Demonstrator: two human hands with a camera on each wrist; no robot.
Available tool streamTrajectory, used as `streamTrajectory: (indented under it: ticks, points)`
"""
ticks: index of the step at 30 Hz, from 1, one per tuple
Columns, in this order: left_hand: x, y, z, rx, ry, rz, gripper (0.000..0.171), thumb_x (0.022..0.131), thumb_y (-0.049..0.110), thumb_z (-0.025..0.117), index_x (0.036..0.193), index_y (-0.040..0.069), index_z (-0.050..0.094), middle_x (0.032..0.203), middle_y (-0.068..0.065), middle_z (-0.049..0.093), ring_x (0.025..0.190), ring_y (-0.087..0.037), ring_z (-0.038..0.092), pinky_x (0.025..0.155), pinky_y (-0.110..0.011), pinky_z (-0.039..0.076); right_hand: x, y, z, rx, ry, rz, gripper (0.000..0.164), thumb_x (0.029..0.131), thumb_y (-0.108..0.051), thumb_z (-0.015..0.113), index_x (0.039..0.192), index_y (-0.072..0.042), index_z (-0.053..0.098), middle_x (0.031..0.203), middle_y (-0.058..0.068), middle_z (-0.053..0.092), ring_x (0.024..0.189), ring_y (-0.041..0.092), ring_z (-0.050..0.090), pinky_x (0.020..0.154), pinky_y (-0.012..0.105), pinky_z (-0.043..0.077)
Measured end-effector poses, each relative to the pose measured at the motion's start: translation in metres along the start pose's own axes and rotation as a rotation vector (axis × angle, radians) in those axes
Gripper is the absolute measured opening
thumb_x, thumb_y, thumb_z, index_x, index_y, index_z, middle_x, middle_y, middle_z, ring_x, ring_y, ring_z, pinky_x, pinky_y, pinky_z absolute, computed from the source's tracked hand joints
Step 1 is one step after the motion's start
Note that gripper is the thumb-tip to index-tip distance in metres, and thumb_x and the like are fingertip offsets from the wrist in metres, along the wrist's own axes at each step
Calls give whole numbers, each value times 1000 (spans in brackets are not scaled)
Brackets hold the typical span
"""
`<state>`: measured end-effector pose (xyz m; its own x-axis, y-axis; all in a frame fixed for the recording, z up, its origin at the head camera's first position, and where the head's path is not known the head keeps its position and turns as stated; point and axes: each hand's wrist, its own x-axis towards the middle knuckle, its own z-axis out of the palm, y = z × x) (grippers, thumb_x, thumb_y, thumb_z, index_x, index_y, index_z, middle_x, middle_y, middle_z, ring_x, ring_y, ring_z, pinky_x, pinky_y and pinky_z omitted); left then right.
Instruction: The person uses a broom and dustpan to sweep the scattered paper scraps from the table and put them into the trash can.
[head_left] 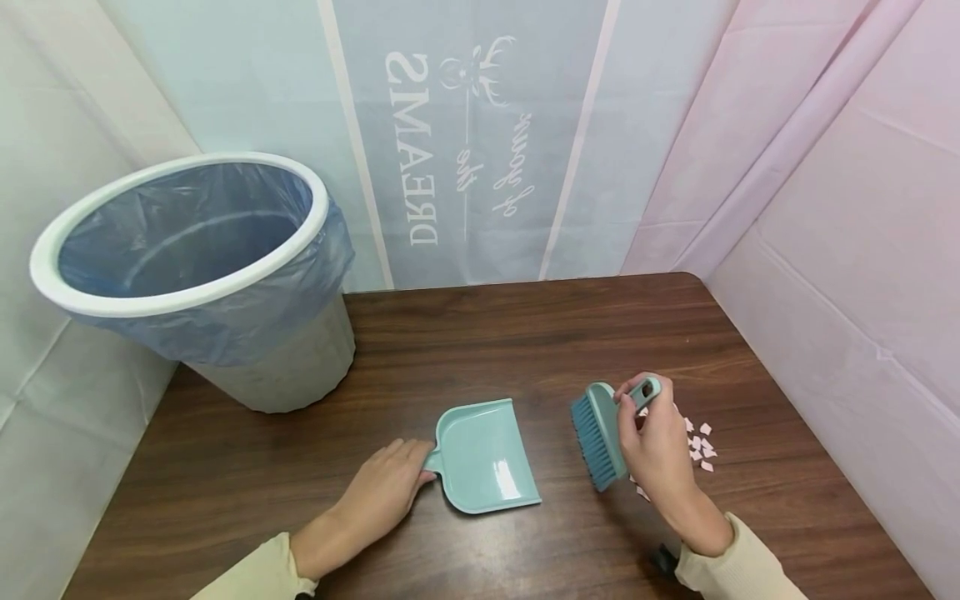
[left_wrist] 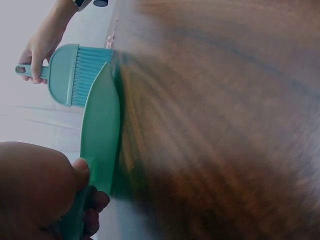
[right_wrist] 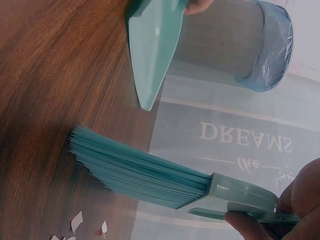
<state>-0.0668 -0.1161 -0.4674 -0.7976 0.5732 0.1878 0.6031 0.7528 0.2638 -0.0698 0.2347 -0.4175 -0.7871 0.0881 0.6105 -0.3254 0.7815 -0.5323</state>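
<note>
A mint-green dustpan (head_left: 483,458) lies on the table with its wide edge facing right. My left hand (head_left: 386,492) grips its short handle; in the left wrist view thumb and fingers (left_wrist: 100,201) close round that handle. To the right, my right hand (head_left: 658,446) holds a green hand brush (head_left: 606,433) by the handle, its teal bristles (right_wrist: 135,167) pointing toward the dustpan. A gap separates bristles and dustpan edge. Small white paper scraps (head_left: 701,446) lie on the table beside and partly behind the right hand, some of them hidden by it.
A large bin (head_left: 300,358) with a white rim and blue liner stands at the back left of the brown wooden table (head_left: 525,342). A printed curtain (head_left: 480,167) hangs behind the table, and pale cloth walls (head_left: 847,275) close in both sides.
</note>
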Motion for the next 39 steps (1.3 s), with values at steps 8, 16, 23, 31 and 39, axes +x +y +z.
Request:
streamTrajectory:
  ticks: [8, 16, 23, 31, 39]
  points:
    - [2, -2, 0, 9, 7, 11, 31, 95, 23, 71, 118, 4, 63, 104, -3, 68, 86, -16, 58, 78, -35, 53, 0, -1, -3, 9, 1, 1, 29, 89, 16, 62, 112, 5, 49, 92, 9, 67, 64, 5, 50, 53, 12, 42]
    - [3, -3, -2, 0, 35, 31, 30, 93, 22, 72, 116, 4, 63, 100, -3, 68, 82, -16, 57, 73, -36, 52, 1, 0, -10, 38, 54, -19, 28, 89, 16, 61, 113, 9, 50, 93, 11, 67, 72, -1, 52, 58, 9, 44]
    - [2, -3, -2, -5, 49, 43, 30, 93, 22, 72, 116, 5, 64, 99, -2, 68, 81, -17, 56, 73, -35, 52, 2, 1, -21, 28, 61, 26, 26, 92, 13, 61, 115, 9, 50, 94, 10, 66, 77, -8, 51, 63, 6, 42]
    - [1, -3, 1, 3, 53, 37, 30, 92, 23, 73, 116, 6, 64, 99, -1, 68, 79, -16, 55, 70, -33, 51, 2, 8, -39, -3, 93, -13, 28, 89, 15, 62, 114, 10, 52, 91, 10, 66, 69, -11, 47, 59, 7, 39]
    - [2, -2, -1, -2, 32, 15, 30, 92, 22, 73, 116, 6, 64, 100, -2, 68, 79, -16, 54, 70, -34, 51, -6, 15, -47, -83, 85, -75, 28, 84, 15, 67, 109, 8, 56, 87, 15, 66, 70, -8, 50, 55, 10, 44]
